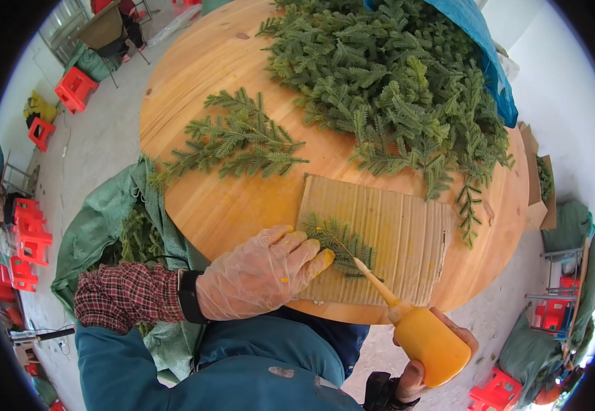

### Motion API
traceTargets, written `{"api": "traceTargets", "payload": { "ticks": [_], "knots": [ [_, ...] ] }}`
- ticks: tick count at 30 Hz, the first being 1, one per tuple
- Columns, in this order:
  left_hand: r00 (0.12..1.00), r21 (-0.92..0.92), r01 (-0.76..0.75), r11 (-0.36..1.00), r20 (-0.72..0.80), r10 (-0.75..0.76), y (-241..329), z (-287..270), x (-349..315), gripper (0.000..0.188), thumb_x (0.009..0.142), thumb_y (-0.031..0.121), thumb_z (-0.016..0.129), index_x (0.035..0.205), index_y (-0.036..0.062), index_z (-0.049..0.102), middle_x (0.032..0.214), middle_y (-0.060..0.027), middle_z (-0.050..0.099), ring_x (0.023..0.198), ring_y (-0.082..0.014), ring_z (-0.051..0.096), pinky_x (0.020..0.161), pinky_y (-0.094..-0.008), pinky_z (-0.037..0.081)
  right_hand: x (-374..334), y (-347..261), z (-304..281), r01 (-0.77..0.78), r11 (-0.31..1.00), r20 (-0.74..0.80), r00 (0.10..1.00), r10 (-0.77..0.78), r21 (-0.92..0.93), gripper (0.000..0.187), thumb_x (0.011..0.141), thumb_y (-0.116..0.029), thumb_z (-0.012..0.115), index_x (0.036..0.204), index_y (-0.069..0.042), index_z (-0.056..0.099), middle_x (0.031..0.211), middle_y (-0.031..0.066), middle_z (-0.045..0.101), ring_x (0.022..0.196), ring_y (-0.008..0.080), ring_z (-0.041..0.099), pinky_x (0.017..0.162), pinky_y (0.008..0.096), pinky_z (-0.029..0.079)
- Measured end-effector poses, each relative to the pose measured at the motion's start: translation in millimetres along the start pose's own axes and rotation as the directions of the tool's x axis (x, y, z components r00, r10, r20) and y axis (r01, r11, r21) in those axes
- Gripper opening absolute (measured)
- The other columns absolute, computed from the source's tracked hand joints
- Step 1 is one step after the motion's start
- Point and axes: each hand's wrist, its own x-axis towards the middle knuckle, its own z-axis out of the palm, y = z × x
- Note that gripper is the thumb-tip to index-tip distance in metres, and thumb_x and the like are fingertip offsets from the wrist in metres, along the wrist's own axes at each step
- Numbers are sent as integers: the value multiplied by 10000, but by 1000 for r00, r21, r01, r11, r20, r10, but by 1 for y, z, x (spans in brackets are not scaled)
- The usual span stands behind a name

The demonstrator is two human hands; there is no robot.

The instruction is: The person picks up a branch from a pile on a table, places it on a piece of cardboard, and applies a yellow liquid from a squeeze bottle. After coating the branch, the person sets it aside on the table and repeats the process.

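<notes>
A small green fir sprig [356, 253], which looks artificial, lies on a piece of corrugated cardboard [400, 212]. My left hand [260, 274], in a clear plastic glove stained yellow at the fingertips, grips the sprig's left side. A yellow squeeze bottle [431, 346] with a long pale nozzle is tilted in my right hand [410, 380], its fingers wrapped round the body. The nozzle tip meets the sprig near its stem. Part of the right hand is hidden behind the bottle. Farther left, several loose sprigs [239, 137] lie on the round wooden table [195, 68].
A big heap of green sprigs [400, 82] spills from a blue bag [482, 41] at the far right of the table. At the left table edge hangs a green sack [99, 233] with more greenery. Red stools [75, 89] and a cardboard box [536, 185] stand around.
</notes>
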Motion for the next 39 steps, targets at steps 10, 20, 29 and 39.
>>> {"api": "traceTargets", "payload": {
  "ticks": [10, 20, 29, 39],
  "knots": [
    [998, 41, 11, 999, -64, -9, 1, 0, 4, 340, 864, 181, 604, 1176, 64, 669, 1068, -59, 586, 1001, -204, 603, 919, -349, 462, -7, -17, -20, -122, 983, -14, 992, 122, -136, 953, 795, -731, 627, 1248, 46, 311, 1122, 229, 571, 678, 294, 698, 637, 349, 585],
    [1000, 34, -11, 999, -20, 12, 1, -4, 6, 384, 866, 179, 553, 1200, 9, 634, 1093, -90, 602, 1063, -218, 594, 929, -359, 468, -13, -13, -32, -114, 986, -67, 992, 106, -123, 926, 807, -732, 610, 1265, 18, 316, 1152, 236, 574, 642, 274, 678, 624, 341, 566],
    [999, 66, -53, 996, -3, 53, -6, -15, 13, 344, 885, 187, 541, 1179, 40, 643, 1006, -70, 591, 961, -193, 596, 862, -340, 457, -7, -7, -53, 137, 967, 24, 991, -135, -214, 786, 903, -648, 543, 1212, 70, 459, 919, 219, 644, 665, 268, 620, 630, 352, 495],
    [994, 106, -61, 992, -79, 70, -19, 0, 33, 343, 889, 177, 549, 1218, 86, 587, 965, -67, 592, 960, -221, 600, 943, -380, 453, -12, -5, -49, 16, 999, -154, 988, -8, 51, 760, 889, -626, 579, 1184, 63, 452, 833, 195, 605, 662, 276, 580, 625, 356, 453]
  ]
}}
